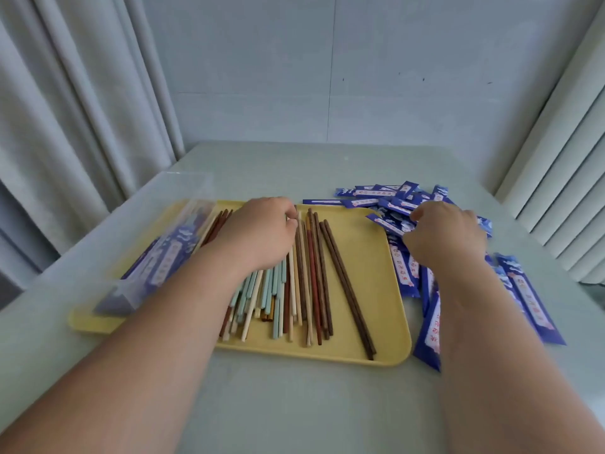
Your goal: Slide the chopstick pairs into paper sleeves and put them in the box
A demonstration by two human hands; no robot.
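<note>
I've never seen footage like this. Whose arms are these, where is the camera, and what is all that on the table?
There is no machine here: these are a person's two bare arms. The single picture comes from a camera worn on the head, looking forward and down, so the arms reach in from the bottom edge.

On the table lies a yellow tray with loose chopsticks in brown, red, cream and pale blue. To its right is a heap of blue paper sleeves. On the tray's left part stands a clear box with some blue sleeves already inside.

The left hand curls its fingers round the far ends of pale chopsticks. The right hand pinches one sleeve from the heap.
</note>
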